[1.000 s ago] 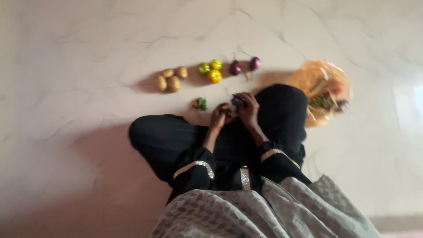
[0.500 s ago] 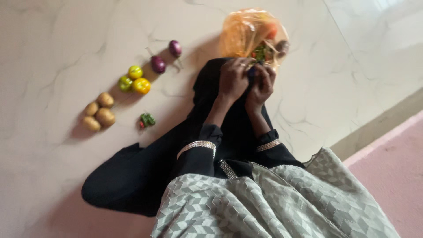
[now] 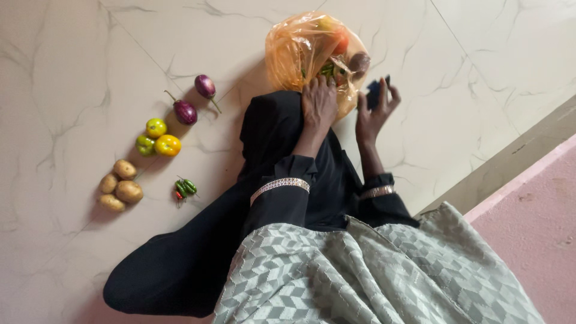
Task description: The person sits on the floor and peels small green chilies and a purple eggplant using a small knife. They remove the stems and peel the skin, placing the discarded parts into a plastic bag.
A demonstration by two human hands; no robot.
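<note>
1. The left hand (image 3: 318,105) rests on the orange bag (image 3: 300,45) at twelve o'clock, fingers spread apart.
2. The right hand (image 3: 373,114) pinches a small dark thing (image 3: 374,93).
3. Step, I think: sorting. Next needs a careful grab inside the bag.

Crumpled translucent orange plastic bag (image 3: 294,45) on pale floor (image 3: 78,60)
</note>
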